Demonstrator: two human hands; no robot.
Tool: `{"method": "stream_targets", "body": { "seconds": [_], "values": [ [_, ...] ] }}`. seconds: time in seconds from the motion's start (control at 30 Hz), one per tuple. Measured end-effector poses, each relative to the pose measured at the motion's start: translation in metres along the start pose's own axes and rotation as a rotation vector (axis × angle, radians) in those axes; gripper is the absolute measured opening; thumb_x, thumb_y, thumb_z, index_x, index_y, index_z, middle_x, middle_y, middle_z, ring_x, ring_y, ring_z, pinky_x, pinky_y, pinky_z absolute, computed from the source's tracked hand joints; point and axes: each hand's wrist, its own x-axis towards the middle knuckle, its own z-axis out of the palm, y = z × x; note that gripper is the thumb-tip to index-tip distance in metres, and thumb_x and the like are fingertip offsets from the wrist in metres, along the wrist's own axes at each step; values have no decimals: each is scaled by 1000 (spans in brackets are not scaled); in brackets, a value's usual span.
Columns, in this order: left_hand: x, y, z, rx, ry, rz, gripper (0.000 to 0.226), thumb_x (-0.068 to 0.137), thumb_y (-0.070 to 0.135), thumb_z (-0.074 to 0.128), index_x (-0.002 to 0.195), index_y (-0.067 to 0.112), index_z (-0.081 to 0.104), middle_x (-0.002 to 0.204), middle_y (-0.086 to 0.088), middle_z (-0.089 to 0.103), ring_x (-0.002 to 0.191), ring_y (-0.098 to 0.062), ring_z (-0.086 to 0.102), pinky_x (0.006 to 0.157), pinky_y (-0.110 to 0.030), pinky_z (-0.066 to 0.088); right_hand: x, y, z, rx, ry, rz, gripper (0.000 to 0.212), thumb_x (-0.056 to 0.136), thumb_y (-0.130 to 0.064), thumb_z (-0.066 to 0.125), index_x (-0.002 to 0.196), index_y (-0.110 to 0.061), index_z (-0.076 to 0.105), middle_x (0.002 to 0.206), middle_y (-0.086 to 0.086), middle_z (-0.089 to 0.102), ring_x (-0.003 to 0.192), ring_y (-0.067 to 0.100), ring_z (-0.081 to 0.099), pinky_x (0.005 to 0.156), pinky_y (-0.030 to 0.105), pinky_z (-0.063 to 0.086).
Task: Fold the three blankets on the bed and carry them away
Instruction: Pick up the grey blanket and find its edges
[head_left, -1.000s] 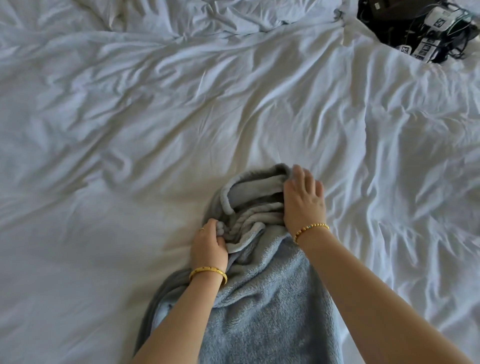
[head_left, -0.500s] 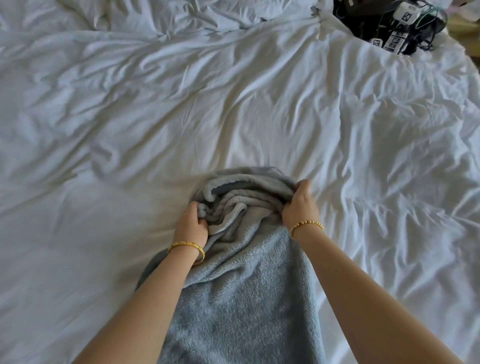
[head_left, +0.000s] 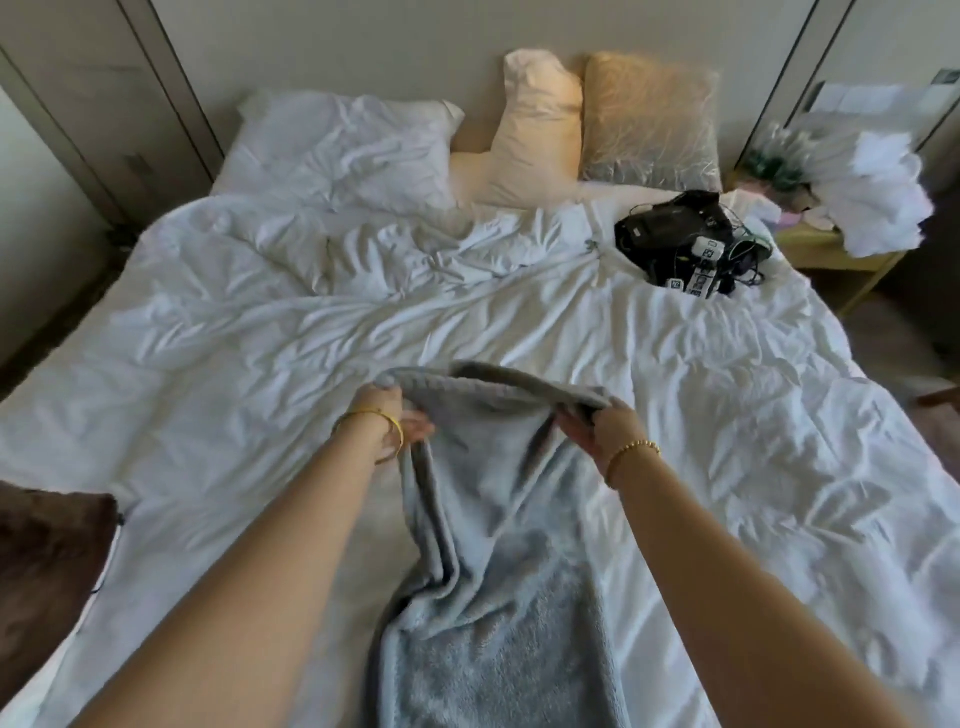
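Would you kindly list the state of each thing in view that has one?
grey blanket: far end lifted, rest lying on the bed
left hand: shut on the blanket's left corner
right hand: shut on its right corner
white duvet: spread, creased
brown blanket: bunched at the bed's left edge

White pillow (head_left: 343, 140), cream pillow (head_left: 535, 130), tan cushion (head_left: 649, 119); black cabled devices (head_left: 691, 244); cluttered nightstand (head_left: 831, 249).
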Motion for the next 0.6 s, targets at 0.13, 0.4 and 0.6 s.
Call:
{"method": "stream_targets", "body": {
  "seconds": [0.13,0.4,0.6],
  "values": [
    [-44,84,-26,-473,114,353,38,101,14,31,84,12,65,56,-7,58,47,-20,54,34,-17,45,-47,-88,22,4,104,-281,48,92,7,28,137,-9,35,124,18,44,97,30,53,54,24,56],
    [-87,114,-70,6,-58,214,35,100,6,19,134,6,30,35,-5,57,29,-10,56,29,-16,42,-100,-138,24,-465,72,-99,25,96,-7,38,116,-3,52,67,12,60,27,12,53,29,19,43],
    [-85,74,-76,-40,2,212,26,97,-2,25,88,15,42,45,-12,59,29,-11,56,32,-19,47,-101,-104,6,-769,109,9,8,94,-8,46,99,-2,46,67,14,54,47,20,57,38,26,50]
  ]
}}
